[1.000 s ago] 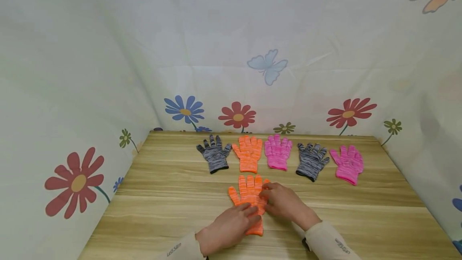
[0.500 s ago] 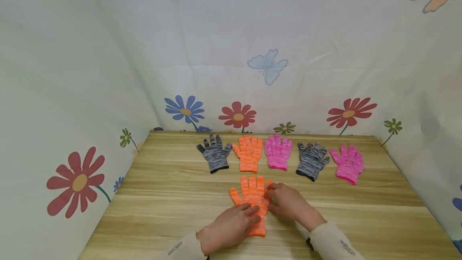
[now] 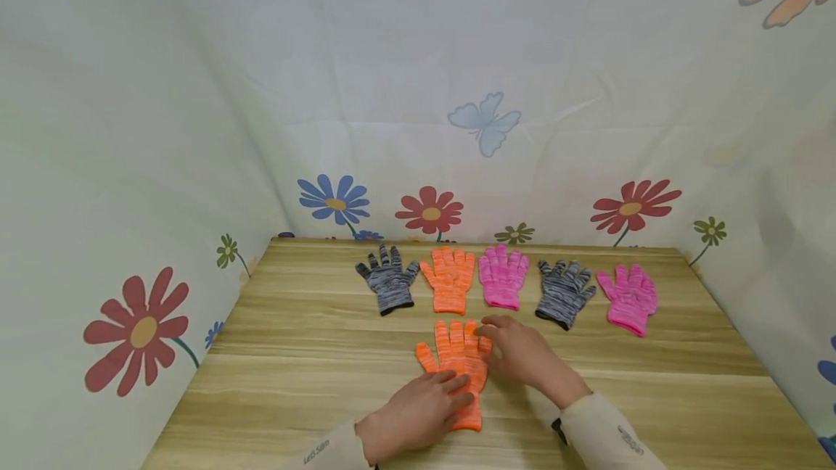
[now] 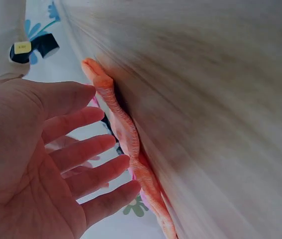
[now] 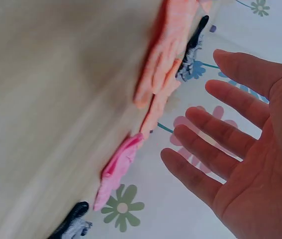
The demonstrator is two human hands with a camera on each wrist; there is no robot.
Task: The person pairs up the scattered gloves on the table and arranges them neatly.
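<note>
An orange knitted glove [image 3: 460,357] lies flat at the front of the table, its fingers pointing to the back. My left hand [image 3: 421,408] rests its fingers on the glove's palm and cuff area; in the left wrist view those fingers are spread and nearly straight, with the tips right at the orange fabric [image 4: 150,191]. Over the glove's right edge, by its rightmost finger, is my right hand [image 3: 525,357]. The right wrist view has this hand's fingers [image 5: 215,134] straight and spread, apart from the glove, with nothing between them.
Behind lies a row of gloves: grey-black [image 3: 390,281], orange [image 3: 451,281], pink [image 3: 503,278], another grey-black [image 3: 563,296], another pink [image 3: 629,299]. White cloth with printed flowers [image 3: 429,209] encloses the wooden table [image 3: 294,354] at the back and sides.
The orange glove at the front has shifted slightly right. My right hand has moved a little right and its fingers have come up off the glove. My left hand stays nearly still.
</note>
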